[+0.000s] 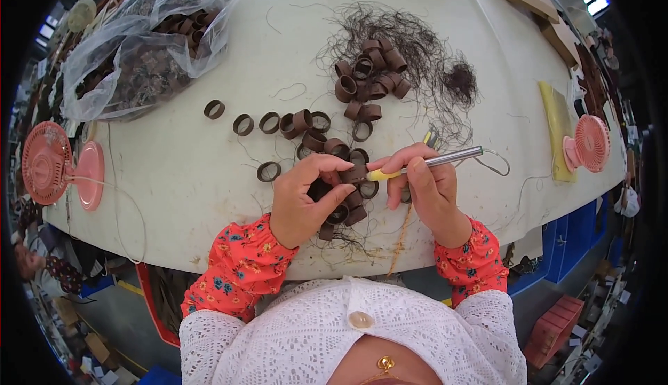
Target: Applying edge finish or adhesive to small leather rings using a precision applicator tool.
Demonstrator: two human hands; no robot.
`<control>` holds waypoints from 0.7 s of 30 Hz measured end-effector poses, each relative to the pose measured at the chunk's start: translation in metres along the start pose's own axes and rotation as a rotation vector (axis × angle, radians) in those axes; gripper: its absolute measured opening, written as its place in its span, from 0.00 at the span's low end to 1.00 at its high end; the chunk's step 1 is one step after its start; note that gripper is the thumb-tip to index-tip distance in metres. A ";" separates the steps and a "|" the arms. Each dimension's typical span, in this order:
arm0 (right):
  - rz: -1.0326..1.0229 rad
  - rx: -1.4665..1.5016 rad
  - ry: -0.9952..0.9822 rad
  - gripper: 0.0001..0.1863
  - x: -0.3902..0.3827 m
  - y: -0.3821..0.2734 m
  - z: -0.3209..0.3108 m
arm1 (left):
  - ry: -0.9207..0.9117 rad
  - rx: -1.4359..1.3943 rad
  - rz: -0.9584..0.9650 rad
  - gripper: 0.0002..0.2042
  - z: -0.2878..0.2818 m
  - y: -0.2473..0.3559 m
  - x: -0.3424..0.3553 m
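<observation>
"Fingers?"
"Left hand point(299, 193) pinches a brown ring point(357, 172) above the near pile point(355, 215); right hand point(437, 191) grips a pen-like tool point(456, 156), yellow end at it."
"Step?"
"Probably edge work; next calls for steadiness."
"Beyond?"
"Tangled threads point(417, 44)."

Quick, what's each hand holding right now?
Left hand: closed, pinching a brown ring.
Right hand: closed, holding a silver pen-like tool.
</observation>
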State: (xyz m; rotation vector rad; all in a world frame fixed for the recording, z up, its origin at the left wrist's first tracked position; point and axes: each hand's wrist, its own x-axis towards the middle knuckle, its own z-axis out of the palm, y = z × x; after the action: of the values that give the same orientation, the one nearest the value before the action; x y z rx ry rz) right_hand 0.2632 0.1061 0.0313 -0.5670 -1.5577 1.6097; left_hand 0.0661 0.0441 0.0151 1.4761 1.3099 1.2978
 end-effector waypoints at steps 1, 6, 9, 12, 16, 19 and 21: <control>0.000 0.001 0.000 0.18 0.000 0.000 0.000 | 0.000 0.001 0.000 0.13 0.000 0.000 0.000; 0.004 -0.012 0.003 0.18 -0.001 0.002 -0.001 | -0.005 0.001 -0.006 0.13 0.000 -0.001 0.000; 0.020 -0.006 0.018 0.18 0.000 0.000 0.000 | -0.007 -0.001 -0.006 0.13 0.001 -0.001 0.000; 0.018 -0.009 0.033 0.18 0.000 0.000 0.002 | -0.002 0.014 0.004 0.13 0.000 -0.002 0.000; 0.010 -0.010 0.039 0.18 0.000 0.001 0.002 | -0.003 0.019 0.005 0.13 0.001 -0.003 0.000; 0.015 -0.008 0.024 0.18 0.001 0.002 0.001 | 0.005 0.015 -0.008 0.13 0.000 -0.002 0.000; 0.029 -0.011 0.045 0.18 0.001 0.001 0.002 | -0.032 -0.007 -0.043 0.13 0.000 -0.001 0.000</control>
State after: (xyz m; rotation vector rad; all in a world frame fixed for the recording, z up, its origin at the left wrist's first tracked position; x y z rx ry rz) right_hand 0.2611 0.1054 0.0310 -0.6297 -1.5331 1.5998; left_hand 0.0655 0.0441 0.0142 1.4499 1.3086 1.2452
